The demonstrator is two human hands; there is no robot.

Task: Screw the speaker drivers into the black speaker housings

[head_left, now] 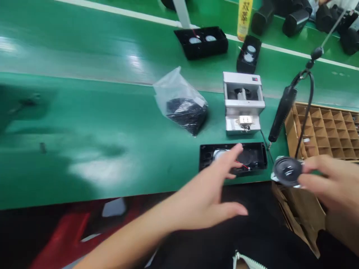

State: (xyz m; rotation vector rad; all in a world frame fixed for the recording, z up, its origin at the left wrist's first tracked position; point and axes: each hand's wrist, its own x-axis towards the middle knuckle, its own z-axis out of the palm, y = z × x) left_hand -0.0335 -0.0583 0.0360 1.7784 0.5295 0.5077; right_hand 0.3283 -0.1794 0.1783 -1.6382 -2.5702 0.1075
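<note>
Currently the loose speaker (287,171) is just off the right end of the black housing (256,154), slightly to its near side, pinched at its rim by the right hand (329,183). The housing's long axis runs left to right, pointing roughly toward the speaker. The left hand (211,194), nearer the housing, extends over its near edge with spread fingers, gripping nothing, though whether they touch it cannot be told

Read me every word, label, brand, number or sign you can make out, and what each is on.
No text reads clearly.
Yellow container: dark characters, too blurred to quote.
Silver machine: any marking on its red switch is too small to read.
Speaker in the right hand: no lettering can be made out.
</note>
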